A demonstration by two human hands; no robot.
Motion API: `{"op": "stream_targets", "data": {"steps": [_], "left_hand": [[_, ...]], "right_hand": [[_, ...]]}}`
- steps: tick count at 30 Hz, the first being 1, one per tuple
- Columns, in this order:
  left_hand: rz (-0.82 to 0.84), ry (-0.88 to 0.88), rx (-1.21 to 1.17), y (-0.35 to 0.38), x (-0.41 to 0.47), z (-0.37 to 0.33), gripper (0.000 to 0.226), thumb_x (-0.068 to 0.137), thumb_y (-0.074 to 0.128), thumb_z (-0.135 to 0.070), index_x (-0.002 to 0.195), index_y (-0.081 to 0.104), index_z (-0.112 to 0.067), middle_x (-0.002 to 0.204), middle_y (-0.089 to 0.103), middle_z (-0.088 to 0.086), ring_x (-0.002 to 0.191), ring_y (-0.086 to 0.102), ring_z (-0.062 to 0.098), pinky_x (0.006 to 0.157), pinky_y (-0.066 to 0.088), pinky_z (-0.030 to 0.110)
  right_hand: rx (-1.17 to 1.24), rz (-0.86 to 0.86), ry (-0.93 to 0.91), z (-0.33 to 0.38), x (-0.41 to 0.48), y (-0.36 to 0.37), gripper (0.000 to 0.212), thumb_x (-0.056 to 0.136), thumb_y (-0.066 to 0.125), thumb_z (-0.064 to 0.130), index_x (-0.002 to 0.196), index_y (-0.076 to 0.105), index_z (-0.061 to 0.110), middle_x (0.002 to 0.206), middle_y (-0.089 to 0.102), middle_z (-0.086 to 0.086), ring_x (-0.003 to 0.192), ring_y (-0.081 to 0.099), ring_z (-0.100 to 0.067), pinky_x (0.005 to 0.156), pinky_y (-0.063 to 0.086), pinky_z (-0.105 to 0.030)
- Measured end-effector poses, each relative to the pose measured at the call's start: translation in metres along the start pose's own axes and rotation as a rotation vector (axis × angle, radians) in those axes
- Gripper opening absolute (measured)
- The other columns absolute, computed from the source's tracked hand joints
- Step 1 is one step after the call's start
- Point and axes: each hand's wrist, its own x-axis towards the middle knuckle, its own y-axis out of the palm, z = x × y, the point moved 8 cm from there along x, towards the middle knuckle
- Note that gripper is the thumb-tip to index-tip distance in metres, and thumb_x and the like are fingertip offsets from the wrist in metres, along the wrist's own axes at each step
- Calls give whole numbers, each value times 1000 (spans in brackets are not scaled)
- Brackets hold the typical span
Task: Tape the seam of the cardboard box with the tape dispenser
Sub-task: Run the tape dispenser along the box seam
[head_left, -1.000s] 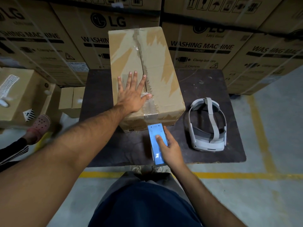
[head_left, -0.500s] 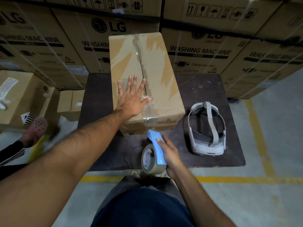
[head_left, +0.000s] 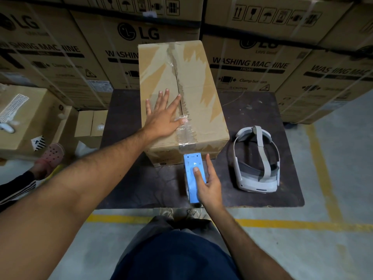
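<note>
Cardboard box (head_left: 193, 93): one; blue tape dispenser (head_left: 194, 176): one; headset (head_left: 257, 162): one.

Box (head_left: 193, 93): tan cardboard, paler torn patches, glossy clear tape along seam (head_left: 180, 91). Dispenser (head_left: 192, 176): light blue. Headset (head_left: 257, 161): white, grey padding and strap. Board (head_left: 260, 110): dark brown. Floor (head_left: 333, 255): grey, yellow lines. Stacked cartons (head_left: 260, 63): brown, black lettering and symbols. Shoe (head_left: 52, 153): pink, perforated. Shorts (head_left: 175, 257): navy.
</note>
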Motion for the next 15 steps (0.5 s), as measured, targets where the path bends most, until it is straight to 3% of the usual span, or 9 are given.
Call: {"op": "stream_targets", "data": {"steps": [2,5,7,8,9,11,15], "left_hand": [[-20,25,-86,-5,-5,2,86,98,56,-58,163,0,-48,172,-22,-1,156,-27,20,122,-18,63],[-58,116,-126,-8,-21,-3,83,100,62,-41,162,7,-51,173,-19,-1,157,-26,20,123,-14,65],[-86,235,-57,-9,-36,-12,79,100,61,-37,161,12,-53,174,-16,0,158,-24,23,122,-9,68],[-97,300,-11,-9,-44,-18,75,101,59,-39,160,16,-52,174,-14,1,158,-22,25,122,-7,69],[-99,357,35,-9,-53,-24,70,101,57,-43,160,21,-51,175,-12,2,159,-21,26,122,-7,69],[-87,444,118,-6,-67,-33,66,101,55,-54,161,27,-46,175,-11,2,159,-20,28,123,-7,69],[-67,448,294,7,-76,-34,83,92,51,-73,163,23,-40,174,-13,3,159,-20,31,121,-4,72]], "right_hand": [[-57,-6,-20,1,1,-1,64,95,63,67,148,28,75,136,72,13,103,72,-4,98,61,-44],[-170,-11,-58,-3,6,-2,67,88,49,83,148,19,79,133,71,6,99,53,-11,99,57,-44],[-197,-1,-85,-1,7,-2,71,86,43,90,150,16,77,129,68,3,106,50,-16,105,52,-46],[-207,7,-93,1,6,-2,72,86,42,91,151,15,77,139,64,7,117,54,-16,109,50,-46],[-222,13,-106,5,5,-3,71,87,42,90,151,15,76,152,57,11,135,53,-17,115,48,-46],[-257,10,-133,13,3,-6,65,93,45,81,151,16,76,167,41,17,157,34,-14,121,41,-46],[-313,22,-156,19,5,-14,64,104,50,62,160,20,61,169,35,20,163,18,-11,123,32,-38]]}}
